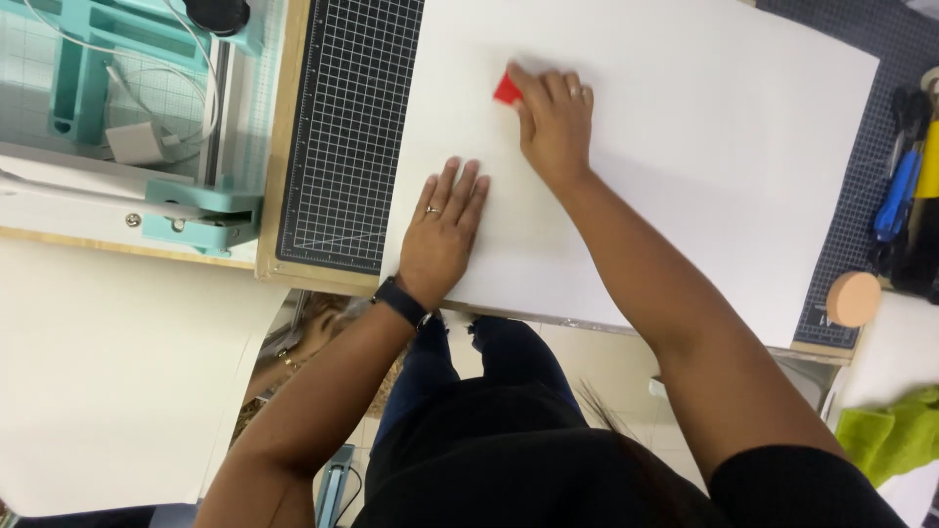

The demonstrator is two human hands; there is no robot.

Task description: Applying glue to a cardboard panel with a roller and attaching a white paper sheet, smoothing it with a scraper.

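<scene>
The right hand (554,119) closes its fingers on a small red plastic scraper (507,89), pressing it on the large white sheet (685,147) mid-bench; the left hand (443,230) lies flat, fingers spread, near the sheet's front edge.

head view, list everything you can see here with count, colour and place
white sheet: 1, white, spread over the mat
cutting mat: 1, dark with a pale grid, under the sheet
red tool: 1, red, on the sheet under the right fingertips
teal machine: 1, teal and white, top left
hand tools: several, blue, yellow and black, right edge
round disc: 1, tan, right, near the mat's corner
green cloth: 1, lime, bottom right
left hand: flat on the sheet
right hand: pressing the red tool
</scene>
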